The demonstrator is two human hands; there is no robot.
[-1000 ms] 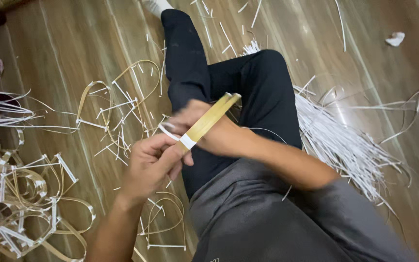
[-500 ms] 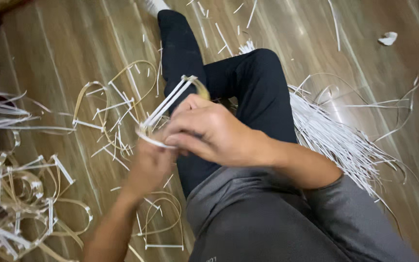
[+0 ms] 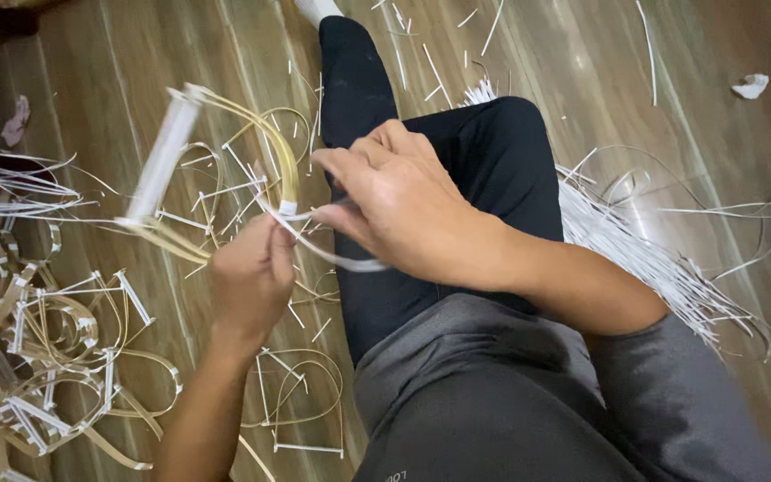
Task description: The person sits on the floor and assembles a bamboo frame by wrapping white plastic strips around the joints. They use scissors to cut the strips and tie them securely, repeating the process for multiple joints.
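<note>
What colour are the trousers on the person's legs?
Black trousers, seen best in the head view, above the wooden floor.

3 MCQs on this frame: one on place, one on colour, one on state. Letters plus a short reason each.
1. Where does the bundle of thin white strips lie?
A. on the person's right, on the wooden floor
B. on the lap
C. in a box

2. What colour are the person's trousers?
A. white
B. black
C. red

3. What is the left hand doing?
A. resting flat on the floor
B. hanging free
C. closed on the bent tan strip with white bands

Answers:
1 A: the bundle fans out on the floor beside the right knee.
2 B: the bent leg is black, below a grey top.
3 C: its grip is shut on the strip's end, with the right hand pinching the strip close by.
</note>
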